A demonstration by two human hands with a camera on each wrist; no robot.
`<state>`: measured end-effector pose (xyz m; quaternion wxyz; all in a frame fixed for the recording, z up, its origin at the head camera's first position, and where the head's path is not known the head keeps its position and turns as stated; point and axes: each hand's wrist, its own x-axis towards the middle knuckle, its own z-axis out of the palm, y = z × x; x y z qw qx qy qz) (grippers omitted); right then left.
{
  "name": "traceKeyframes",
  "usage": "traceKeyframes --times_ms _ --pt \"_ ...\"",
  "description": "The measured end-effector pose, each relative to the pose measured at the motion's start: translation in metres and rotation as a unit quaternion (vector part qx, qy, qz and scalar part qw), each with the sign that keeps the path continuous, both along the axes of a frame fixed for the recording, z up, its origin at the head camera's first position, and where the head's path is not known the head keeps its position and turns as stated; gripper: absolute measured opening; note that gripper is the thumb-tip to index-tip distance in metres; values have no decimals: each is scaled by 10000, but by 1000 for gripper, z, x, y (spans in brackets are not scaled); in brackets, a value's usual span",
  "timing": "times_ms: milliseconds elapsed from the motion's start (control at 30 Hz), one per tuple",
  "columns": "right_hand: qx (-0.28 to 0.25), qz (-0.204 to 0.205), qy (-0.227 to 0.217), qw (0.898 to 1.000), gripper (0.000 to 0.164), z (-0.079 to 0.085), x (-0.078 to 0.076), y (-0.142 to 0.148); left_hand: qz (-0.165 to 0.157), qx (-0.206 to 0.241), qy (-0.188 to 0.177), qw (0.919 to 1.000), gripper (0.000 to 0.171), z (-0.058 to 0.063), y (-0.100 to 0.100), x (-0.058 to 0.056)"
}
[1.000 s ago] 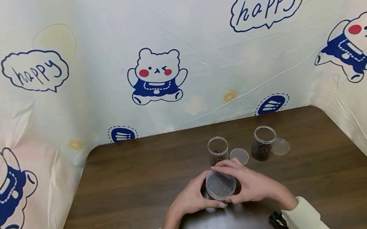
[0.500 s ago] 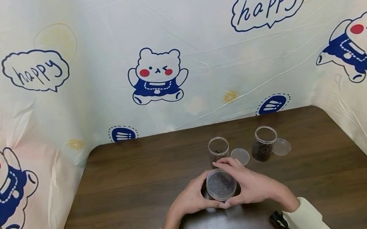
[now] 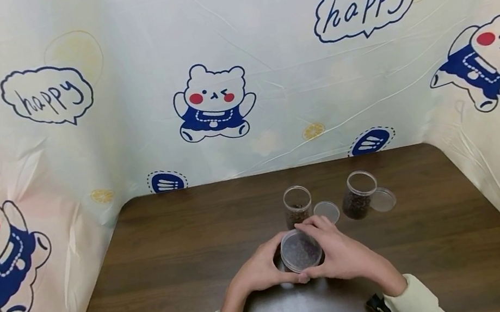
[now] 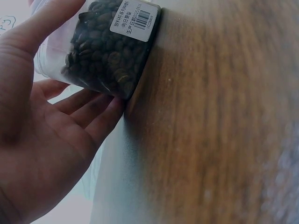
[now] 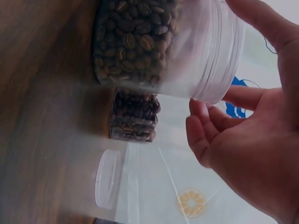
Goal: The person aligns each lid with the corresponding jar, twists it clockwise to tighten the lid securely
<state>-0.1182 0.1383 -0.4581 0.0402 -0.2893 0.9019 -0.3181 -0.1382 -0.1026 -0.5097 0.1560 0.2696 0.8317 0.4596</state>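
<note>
A clear plastic jar [image 4: 96, 58], partly filled with coffee beans, stands upright on the wooden table before me. Its lid [image 3: 301, 249] is on top, and a printed label [image 4: 134, 19] shows low on its side. My left hand [image 3: 265, 268] holds the jar's body, thumb on the near side and fingers curled round toward the base. My right hand [image 3: 343, 252] grips around the lid, with thumb and fingertips at its rim [image 5: 223, 51]. The two thumbs meet at the near side of the jar.
Behind the right hand stands an uncovered jar [image 3: 297, 209] of beans with a loose lid [image 3: 327, 212] beside it. Farther right is another uncovered jar [image 3: 358, 203], its lid [image 3: 383, 200] lying next to it. A patterned curtain [image 3: 204, 31] hangs behind the table [image 3: 172, 257].
My right hand has shifted slightly around the lid, its fingers sliding from across the top edge toward the far right rim. The left hand and the jar stay in place.
</note>
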Motion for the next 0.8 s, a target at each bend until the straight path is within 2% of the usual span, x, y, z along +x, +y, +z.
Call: traceKeyframes --times_ms 400,800 --pt "-163 805 -231 9964 91 1 -12 6 -51 31 7 10000 90 -3 -1 0" --pt "-277 801 -213 9962 90 -4 -14 7 -44 66 -51 10000 90 -3 0 0"
